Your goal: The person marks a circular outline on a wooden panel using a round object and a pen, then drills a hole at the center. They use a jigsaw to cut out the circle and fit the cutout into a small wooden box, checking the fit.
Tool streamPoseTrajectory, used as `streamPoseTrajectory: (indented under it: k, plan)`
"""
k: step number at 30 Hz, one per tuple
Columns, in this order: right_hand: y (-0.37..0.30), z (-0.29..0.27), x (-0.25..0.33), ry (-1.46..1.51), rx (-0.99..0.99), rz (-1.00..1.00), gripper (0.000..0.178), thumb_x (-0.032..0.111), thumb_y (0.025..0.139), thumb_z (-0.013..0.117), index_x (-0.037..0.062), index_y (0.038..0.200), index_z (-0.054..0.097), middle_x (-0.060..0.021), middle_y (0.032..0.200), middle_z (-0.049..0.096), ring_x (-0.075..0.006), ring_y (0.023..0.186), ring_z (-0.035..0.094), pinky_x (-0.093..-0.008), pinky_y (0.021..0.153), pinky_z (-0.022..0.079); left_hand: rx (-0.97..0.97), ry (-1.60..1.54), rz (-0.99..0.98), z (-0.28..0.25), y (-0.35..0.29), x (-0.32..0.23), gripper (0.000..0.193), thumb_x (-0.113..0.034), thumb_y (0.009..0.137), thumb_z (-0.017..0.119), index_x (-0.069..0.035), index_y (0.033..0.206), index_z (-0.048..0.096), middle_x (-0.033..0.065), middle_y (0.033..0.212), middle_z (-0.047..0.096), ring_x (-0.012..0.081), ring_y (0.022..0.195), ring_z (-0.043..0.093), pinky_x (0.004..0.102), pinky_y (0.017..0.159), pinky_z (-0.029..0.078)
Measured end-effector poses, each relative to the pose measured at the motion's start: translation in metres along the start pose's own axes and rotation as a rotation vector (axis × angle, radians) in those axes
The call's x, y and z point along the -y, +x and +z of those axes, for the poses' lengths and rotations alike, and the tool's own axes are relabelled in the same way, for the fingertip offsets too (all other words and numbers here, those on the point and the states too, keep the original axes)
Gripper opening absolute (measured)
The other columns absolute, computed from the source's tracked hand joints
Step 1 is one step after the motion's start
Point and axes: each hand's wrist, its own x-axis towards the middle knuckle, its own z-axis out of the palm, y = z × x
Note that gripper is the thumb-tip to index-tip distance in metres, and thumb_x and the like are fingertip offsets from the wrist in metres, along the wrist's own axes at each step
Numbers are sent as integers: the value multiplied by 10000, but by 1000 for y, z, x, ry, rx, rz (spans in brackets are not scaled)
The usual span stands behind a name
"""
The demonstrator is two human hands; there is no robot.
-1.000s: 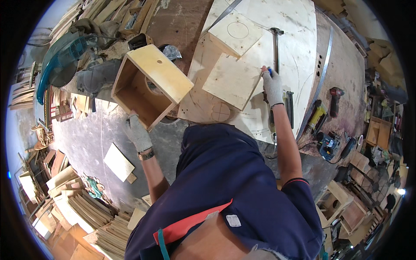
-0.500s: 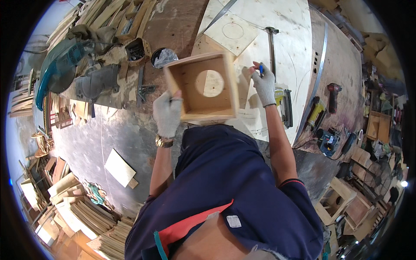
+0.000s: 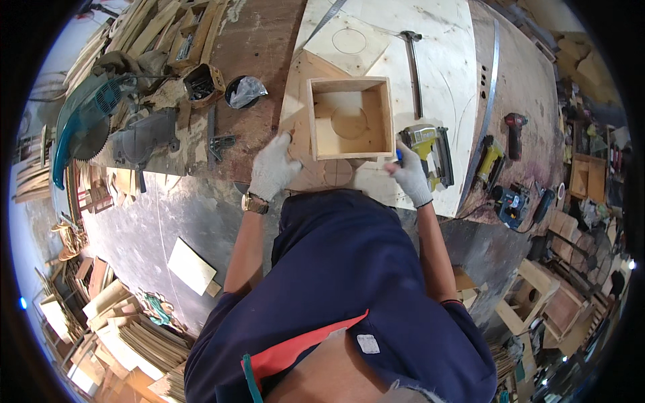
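Observation:
An open-topped wooden box [image 3: 351,153] rests on the pale plywood sheet [image 3: 443,80], a round outline showing in its bottom. My left hand [image 3: 274,168], in a white knitted glove, is off the box, to its lower left, with thumb and fingers apart. Near the box's lower right corner, my gloved right hand [image 3: 411,176] is closed around a small blue pen [image 3: 399,156], mostly hidden by the fingers. Below the box is a rounded wooden piece [image 3: 338,173] with a line across it. A yellow-green nail gun [image 3: 423,144] lies just right of the pen.
Above the box are a board with a drawn circle [image 3: 349,40] and a hammer [image 3: 413,67]. A teal miter saw [image 3: 80,124] stands at left, near a bin of plastic [image 3: 247,92]. Further right lie a drill [image 3: 515,134], another nail gun [image 3: 491,161] and a blue jigsaw [image 3: 514,207].
The box, held tilted by my left hand before, now sits on the plywood further right, let go. My right hand has come down beside it with the pen.

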Motion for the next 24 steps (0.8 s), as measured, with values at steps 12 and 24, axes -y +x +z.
streamPoseTrajectory:
  k: [12,24]
  plan:
    - [-25,39,32,-438,-87,78,377,242,841,803,31,1136,701,-216,940,732,-408,856,709,-462,745,552,-166,-2,359,61,-7,37,675,-229,712,877,17,1294,638,291,1201,673,438,1020,695,493,845,578]
    - [-5,32,15,-456,-52,79,322,201,811,799,49,1067,676,-209,975,696,-419,941,676,-498,777,535,-191,-45,338,56,8,29,369,-185,751,855,-73,1075,717,147,1031,722,394,857,705,457,714,583]
